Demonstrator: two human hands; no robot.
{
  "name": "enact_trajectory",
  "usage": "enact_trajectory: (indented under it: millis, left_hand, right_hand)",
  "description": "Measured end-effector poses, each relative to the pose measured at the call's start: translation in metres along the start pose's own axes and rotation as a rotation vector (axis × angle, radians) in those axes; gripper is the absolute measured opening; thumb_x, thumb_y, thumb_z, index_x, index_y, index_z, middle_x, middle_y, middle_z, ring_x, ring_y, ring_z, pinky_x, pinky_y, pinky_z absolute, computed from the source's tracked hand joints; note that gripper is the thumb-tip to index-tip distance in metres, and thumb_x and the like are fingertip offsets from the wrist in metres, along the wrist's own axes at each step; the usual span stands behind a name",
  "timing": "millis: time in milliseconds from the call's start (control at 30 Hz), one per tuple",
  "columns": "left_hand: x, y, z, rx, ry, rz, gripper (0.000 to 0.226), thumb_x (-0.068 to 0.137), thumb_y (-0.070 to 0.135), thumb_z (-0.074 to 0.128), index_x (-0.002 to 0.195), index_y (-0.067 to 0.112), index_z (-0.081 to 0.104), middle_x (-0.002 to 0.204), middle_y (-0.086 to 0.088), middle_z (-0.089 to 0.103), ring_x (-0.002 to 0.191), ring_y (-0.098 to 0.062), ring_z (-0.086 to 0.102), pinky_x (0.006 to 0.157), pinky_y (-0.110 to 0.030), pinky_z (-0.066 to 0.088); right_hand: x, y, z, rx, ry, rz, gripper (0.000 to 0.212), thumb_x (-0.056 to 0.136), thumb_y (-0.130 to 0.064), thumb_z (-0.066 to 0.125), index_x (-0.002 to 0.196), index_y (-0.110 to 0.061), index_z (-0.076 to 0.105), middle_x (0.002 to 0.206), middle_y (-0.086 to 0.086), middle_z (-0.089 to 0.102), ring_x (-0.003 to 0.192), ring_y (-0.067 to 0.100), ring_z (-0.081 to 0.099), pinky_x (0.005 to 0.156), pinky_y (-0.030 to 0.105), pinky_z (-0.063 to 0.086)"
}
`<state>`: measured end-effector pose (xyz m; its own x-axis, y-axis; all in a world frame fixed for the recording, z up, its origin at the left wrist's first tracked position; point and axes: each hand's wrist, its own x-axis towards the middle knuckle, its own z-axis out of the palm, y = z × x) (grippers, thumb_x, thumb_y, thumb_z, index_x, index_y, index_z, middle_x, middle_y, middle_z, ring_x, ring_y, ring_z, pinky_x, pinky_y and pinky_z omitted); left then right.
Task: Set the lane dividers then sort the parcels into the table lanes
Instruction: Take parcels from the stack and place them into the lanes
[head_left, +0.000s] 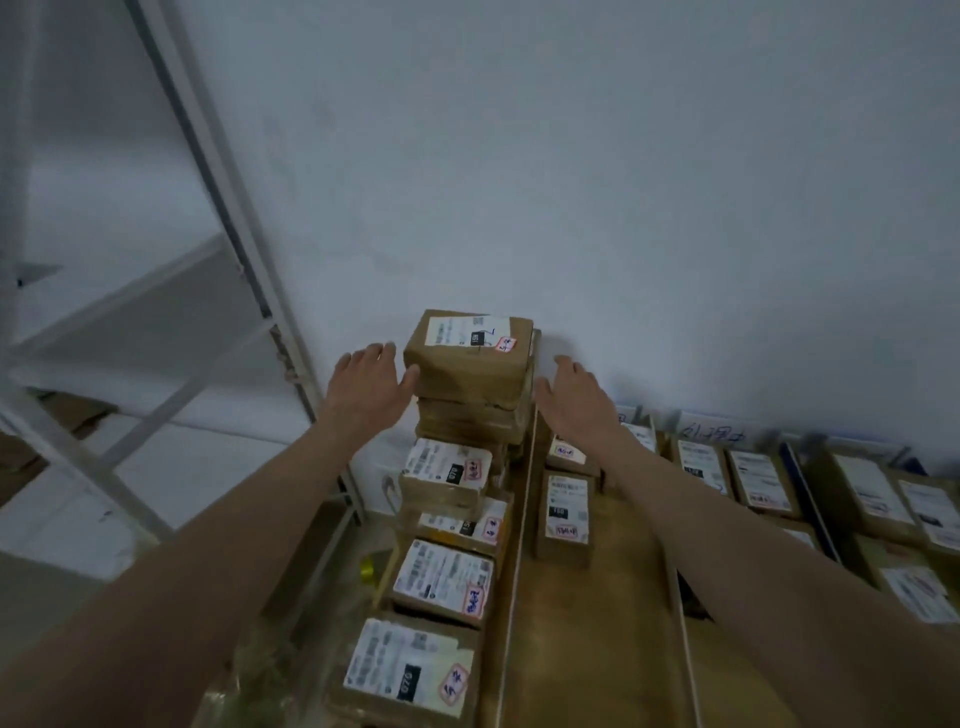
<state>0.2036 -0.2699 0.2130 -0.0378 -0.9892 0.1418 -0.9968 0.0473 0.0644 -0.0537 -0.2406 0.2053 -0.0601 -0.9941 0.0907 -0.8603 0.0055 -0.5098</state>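
A brown cardboard parcel with a white shipping label (470, 358) is seen on top of a tall stack of similar brown boxes (475, 421) at the far end of the leftmost lane, close against the pale wall (571, 182). The left hand (371, 382) is held with fingers straight and spread just beside the parcel's left face, the thumb at or very near its lower corner; whether contact is made cannot be told. The right hand (574, 395) is likewise spread open, a little apart from the right side of the stack, and nothing is held by either. The parcel is judged to be stiff, taped card, fairly light, and slightly slick where tape covers it; a hold with flat palms pressed on the two opposite side faces is judged best, low enough that the box below is not dragged. The stack looks slightly uneven and could be toppled by a sideways push. To the right, a thin upright cardboard lane divider (519, 545) runs toward the wall, and beyond it the next lane holds only two small labelled parcels (566, 512), with bare brown table (587, 634) open in front. On the left, the table edge and a white metal rack frame (218, 218) limit room, so lifting straight up is judged safest.
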Motion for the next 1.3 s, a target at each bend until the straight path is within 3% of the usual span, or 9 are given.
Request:
enact_trajectory:
  millis: [100,267,500,767,900,1000,1133,1200,1300]
  left_hand:
    - [0.033,-0.006,0.001,-0.092,-0.023,-0.016,0.066,0.103,0.052,0.026,0.150,0.006,0.033,0.151,-0.016,0.042,0.136,-0.034,0.042,0.113,-0.046,0.031]
    - [0.064,0.000,0.013,-0.334,-0.106,-0.084,0.064,0.103,0.051,0.030,0.149,0.006,0.032,0.149,-0.017,0.042,0.133,-0.035,0.044,0.106,-0.047,0.038]
    - [0.068,0.008,0.035,-0.638,-0.151,-0.189,0.056,0.102,0.050,0.036,0.137,0.006,0.041,0.124,-0.016,0.060,0.102,-0.033,0.062,0.084,-0.043,0.053]
    - [0.053,0.008,0.003,-0.850,-0.076,-0.206,0.056,0.101,0.047,0.044,0.141,0.008,0.037,0.135,-0.015,0.053,0.118,-0.033,0.055,0.097,-0.045,0.048]
    - [0.041,0.003,-0.015,-1.029,0.027,-0.226,0.062,0.095,0.048,0.057,0.142,0.014,0.034,0.140,-0.009,0.051,0.124,-0.029,0.052,0.103,-0.046,0.046]
    - [0.032,-0.003,-0.027,-1.061,0.064,-0.243,0.064,0.093,0.048,0.060,0.141,0.014,0.033,0.141,-0.010,0.050,0.124,-0.029,0.052,0.103,-0.044,0.045]
    - [0.023,-0.006,-0.042,-0.945,0.012,-0.204,0.058,0.096,0.046,0.056,0.138,0.011,0.036,0.140,-0.012,0.050,0.120,-0.030,0.051,0.097,-0.042,0.045]
    - [0.019,-0.005,-0.047,-0.919,-0.055,-0.153,0.056,0.097,0.047,0.053,0.138,0.012,0.037,0.141,-0.012,0.049,0.114,-0.026,0.050,0.092,-0.038,0.044]
    - [0.014,0.000,-0.051,-0.888,-0.130,-0.052,0.055,0.099,0.046,0.050,0.141,0.013,0.037,0.143,-0.012,0.047,0.119,-0.026,0.048,0.090,-0.035,0.040]
  right_hand:
    - [0.028,-0.020,0.006,0.074,-0.017,0.073,0.046,0.105,-0.032,0.033,0.144,-0.006,0.035,0.139,0.016,0.050,0.123,0.032,0.050,0.097,0.040,0.042]
    - [0.064,-0.040,0.024,0.245,-0.031,0.223,0.046,0.106,-0.033,0.030,0.144,-0.007,0.034,0.127,0.017,0.058,0.104,0.030,0.061,0.077,0.034,0.045]
    - [0.072,-0.047,0.037,0.380,-0.025,0.329,0.042,0.107,-0.031,0.029,0.141,-0.007,0.037,0.129,0.016,0.058,0.106,0.030,0.060,0.085,0.038,0.049]
    - [0.057,-0.063,0.020,0.560,0.044,0.285,0.044,0.106,-0.029,0.037,0.146,-0.012,0.034,0.135,0.010,0.056,0.098,0.019,0.055,0.079,0.030,0.046]
    - [0.038,-0.075,0.006,0.736,-0.007,0.259,0.069,0.097,-0.029,0.058,0.153,-0.022,0.019,0.139,0.007,0.050,0.117,0.027,0.057,0.085,0.036,0.056]
    - [0.024,-0.075,0.004,0.745,-0.050,0.270,0.082,0.079,-0.046,0.069,0.145,-0.034,0.023,0.137,0.006,0.049,0.113,0.030,0.060,0.081,0.045,0.060]
    - [0.002,-0.070,-0.007,0.853,-0.002,0.316,0.045,0.091,-0.038,0.058,0.123,-0.014,0.036,0.124,0.014,0.055,0.093,0.031,0.070,0.057,0.031,0.061]
    - [-0.008,-0.061,-0.014,0.831,0.008,0.356,0.035,0.097,-0.033,0.052,0.121,-0.014,0.035,0.119,0.013,0.058,0.086,0.028,0.072,0.062,0.031,0.061]
    - [-0.023,-0.051,-0.025,0.776,-0.040,0.381,0.052,0.098,-0.042,0.051,0.140,-0.019,0.030,0.126,0.016,0.058,0.078,0.025,0.072,0.070,0.032,0.061]
